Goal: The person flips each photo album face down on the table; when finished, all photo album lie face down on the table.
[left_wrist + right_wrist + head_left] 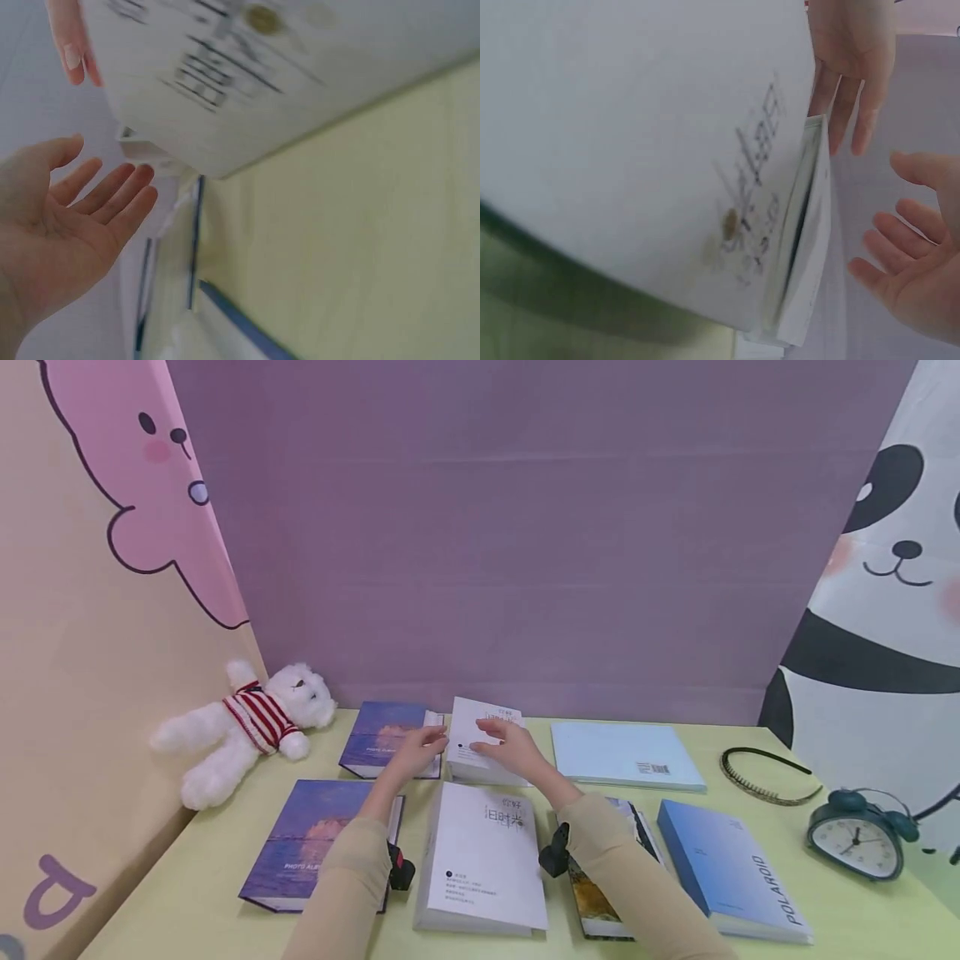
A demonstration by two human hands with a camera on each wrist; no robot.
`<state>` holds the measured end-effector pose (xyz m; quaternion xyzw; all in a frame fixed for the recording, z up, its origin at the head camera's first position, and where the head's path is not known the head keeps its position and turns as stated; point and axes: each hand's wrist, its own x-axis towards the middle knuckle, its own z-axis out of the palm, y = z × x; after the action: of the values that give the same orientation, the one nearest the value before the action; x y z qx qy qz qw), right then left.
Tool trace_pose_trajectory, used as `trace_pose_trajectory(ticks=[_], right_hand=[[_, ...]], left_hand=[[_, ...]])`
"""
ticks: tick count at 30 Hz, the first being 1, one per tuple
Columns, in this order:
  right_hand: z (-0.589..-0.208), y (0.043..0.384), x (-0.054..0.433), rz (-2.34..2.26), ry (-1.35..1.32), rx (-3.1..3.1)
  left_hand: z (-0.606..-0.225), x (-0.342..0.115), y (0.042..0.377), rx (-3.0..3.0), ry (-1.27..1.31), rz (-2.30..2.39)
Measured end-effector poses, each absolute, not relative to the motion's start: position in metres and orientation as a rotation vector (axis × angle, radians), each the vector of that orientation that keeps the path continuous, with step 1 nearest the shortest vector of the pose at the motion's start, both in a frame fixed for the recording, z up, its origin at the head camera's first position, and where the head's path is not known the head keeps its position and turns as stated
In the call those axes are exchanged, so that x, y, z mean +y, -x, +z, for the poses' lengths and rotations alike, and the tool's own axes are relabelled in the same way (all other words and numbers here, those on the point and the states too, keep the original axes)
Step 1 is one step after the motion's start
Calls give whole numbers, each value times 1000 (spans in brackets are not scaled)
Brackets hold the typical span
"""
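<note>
Both hands hover at the far white book (463,718), one on each side of its cover. My left hand (408,756) has its fingers loosely extended between that book and the far purple photo album (382,727); in the left wrist view the left palm (71,232) shows with nothing held. On the other side, my right hand (521,753) reaches over the far white book's right part, thumb apart from relaxed fingers. The right wrist view shows the right hand (922,262) likewise holding nothing. Between the forearms lies the near white book (483,860), cover up.
A near photo album (292,835) lies partly under the left forearm, and a picture-covered book (592,893) under the right. Farther right are a pale blue book (615,752), a blue POLAROID book (727,868), a headband (761,793) and an alarm clock (858,839). A teddy bear (255,727) leans back left.
</note>
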<state>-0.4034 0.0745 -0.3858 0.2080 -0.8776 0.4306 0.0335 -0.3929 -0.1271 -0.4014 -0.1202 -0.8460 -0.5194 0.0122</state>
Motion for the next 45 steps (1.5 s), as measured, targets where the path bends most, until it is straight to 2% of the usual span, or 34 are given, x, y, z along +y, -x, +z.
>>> trace_pose_trajectory(ticks=[9, 18, 26, 35, 45], right_hand=[[-397, 395, 73, 1228, -577, -2831], [-401, 393, 77, 1156, -466, -2917], [-399, 390, 78, 1114, -435, -2960], [-397, 394, 75, 1051, -503, -2902], [-394, 401, 70, 1138, -523, -2740]], left_hand=[[-425, -132, 397, -2683, 434, -1702], [-420, -121, 394, -2720, 319, -1653], [-425, -117, 397, -2654, 195, -1890], [-422, -121, 398, -2493, 264, -2277], [-410, -128, 395, -2413, 193, -2259]])
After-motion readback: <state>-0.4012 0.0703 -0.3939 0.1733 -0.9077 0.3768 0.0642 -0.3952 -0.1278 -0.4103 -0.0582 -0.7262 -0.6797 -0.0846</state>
